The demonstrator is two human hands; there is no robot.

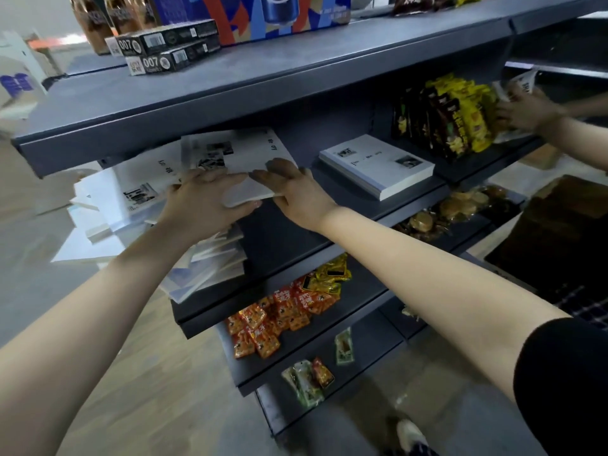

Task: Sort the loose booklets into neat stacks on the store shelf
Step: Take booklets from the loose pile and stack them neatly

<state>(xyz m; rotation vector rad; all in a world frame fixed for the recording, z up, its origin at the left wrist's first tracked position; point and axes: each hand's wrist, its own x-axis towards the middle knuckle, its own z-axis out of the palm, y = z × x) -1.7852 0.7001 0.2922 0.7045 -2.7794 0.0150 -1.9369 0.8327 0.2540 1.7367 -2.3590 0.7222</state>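
Both hands are on one white booklet right now, holding it just under the lip of the upper shelf. My left hand has its fingers laid flat over the top of the cover and the thumb curled under the near edge, where the paper bends down. My right hand grips the right corner, fingers spread on top and thumb tucked below. The booklet is tilted, lifted off the dark grey shelf, with its printed photos facing up. Under and beside my left wrist lies the loose pile, booklets fanned out at all angles, some hanging over the shelf's front and left end. To the right, apart from my hands, a neat stack sits square on the same shelf. Beyond that stand yellow snack bags, and another person's hand is touching them. Orange packets lie on the shelf below, and black 007 boxes rest up top.
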